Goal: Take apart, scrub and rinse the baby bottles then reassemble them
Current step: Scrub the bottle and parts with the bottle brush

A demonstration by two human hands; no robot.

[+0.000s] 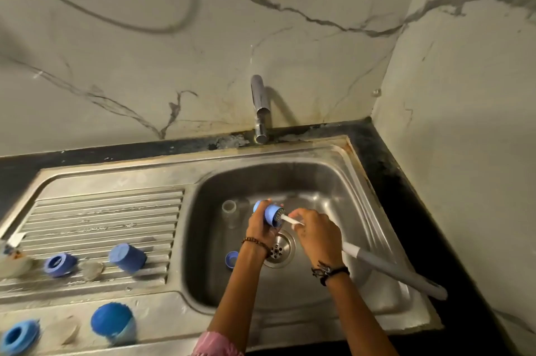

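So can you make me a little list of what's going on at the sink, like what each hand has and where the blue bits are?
left hand: holds a blue cap over the sink basin
right hand: holds the bottle brush, bristles inside the cap
clear bottle: in the basin, left of the hands
blue ring: in the basin by the drain
drainboard: more blue caps and rings lying about
tap: no water seen running
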